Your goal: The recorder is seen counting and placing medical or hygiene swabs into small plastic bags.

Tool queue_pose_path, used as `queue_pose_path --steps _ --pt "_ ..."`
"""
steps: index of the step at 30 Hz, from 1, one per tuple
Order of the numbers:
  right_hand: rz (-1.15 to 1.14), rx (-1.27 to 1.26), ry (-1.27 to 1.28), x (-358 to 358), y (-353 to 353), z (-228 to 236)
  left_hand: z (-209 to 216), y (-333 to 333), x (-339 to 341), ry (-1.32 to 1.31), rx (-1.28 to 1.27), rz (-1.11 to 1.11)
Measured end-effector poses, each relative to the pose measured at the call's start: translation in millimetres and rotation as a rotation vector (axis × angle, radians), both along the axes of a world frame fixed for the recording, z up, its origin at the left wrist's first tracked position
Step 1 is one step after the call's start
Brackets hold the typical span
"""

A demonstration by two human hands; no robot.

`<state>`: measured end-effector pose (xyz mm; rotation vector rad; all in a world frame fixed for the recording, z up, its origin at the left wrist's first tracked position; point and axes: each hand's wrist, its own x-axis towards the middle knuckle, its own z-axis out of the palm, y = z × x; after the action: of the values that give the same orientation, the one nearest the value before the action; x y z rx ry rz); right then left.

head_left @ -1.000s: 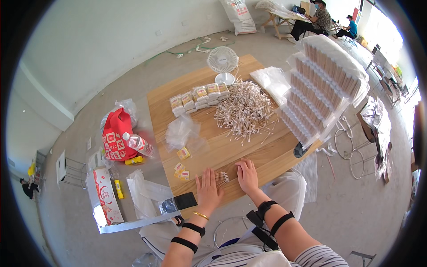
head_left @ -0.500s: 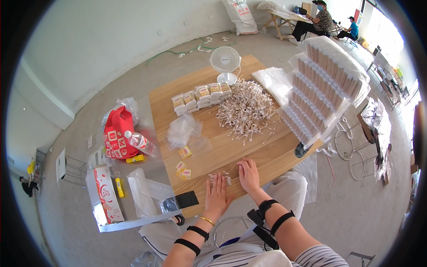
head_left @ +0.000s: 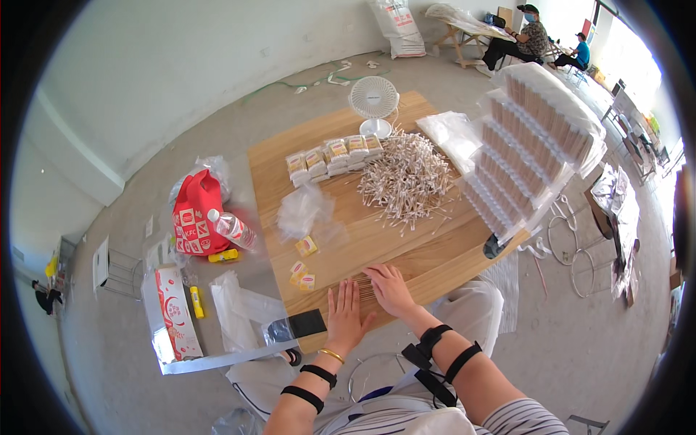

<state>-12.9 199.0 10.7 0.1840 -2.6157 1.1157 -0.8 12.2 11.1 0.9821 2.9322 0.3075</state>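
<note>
A small row of cotton swabs (head_left: 367,287) lies near the front edge of the wooden table, between my two hands and partly covered by them. My left hand (head_left: 346,312) rests flat at the row's left end, fingers stretched forward. At the other end my right hand (head_left: 390,288) lies over the swabs with fingers extended to the left. Further back is a large loose heap of cotton swabs (head_left: 407,177). Small printed cards (head_left: 301,278) lie to the left of my hands, with another yellow-and-white card (head_left: 307,245) beyond them and clear plastic bags (head_left: 304,210) behind.
A white fan (head_left: 374,101) stands at the back beside filled swab packs (head_left: 336,154). Tall bundled swab rows (head_left: 525,138) occupy the right side. Left of the table are a red bag (head_left: 196,217), a plastic bottle (head_left: 233,228) and a printed box (head_left: 176,312). Two people sit far right.
My right hand has moved left, onto the small row of swabs. My left hand has shifted slightly left and down, off the swabs' top to their end. The view has shifted slightly.
</note>
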Motion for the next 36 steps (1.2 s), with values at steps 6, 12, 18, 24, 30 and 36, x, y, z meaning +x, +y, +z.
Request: queue_pose_path --steps 6,12,18,24,30,36 --pt "0.046 0.084 -0.055 -8.7 2.4 -0.1 -4.4 -1.3 1.3 -0.038 0.068 0.025" --pt "-0.314 0.218 0.02 -34.8 77.6 0.7 2.9 4.7 1.5 -0.027 0.037 0.016" --pt "-0.275 0.291 -0.082 -52.8 85.4 -2.5 -2.4 8.9 -0.1 -0.049 0.057 0.011" --pt "-0.299 0.256 -0.085 -6.9 75.7 -14.0 -1.1 8.1 1.6 -0.042 0.079 -0.002" --pt "-0.073 0.172 -0.049 8.9 54.8 5.6 -3.9 3.3 2.8 -0.028 0.08 -0.009" --pt "-0.299 0.253 -0.081 -31.6 45.3 -11.6 -11.3 4.2 0.8 0.004 0.053 -0.012"
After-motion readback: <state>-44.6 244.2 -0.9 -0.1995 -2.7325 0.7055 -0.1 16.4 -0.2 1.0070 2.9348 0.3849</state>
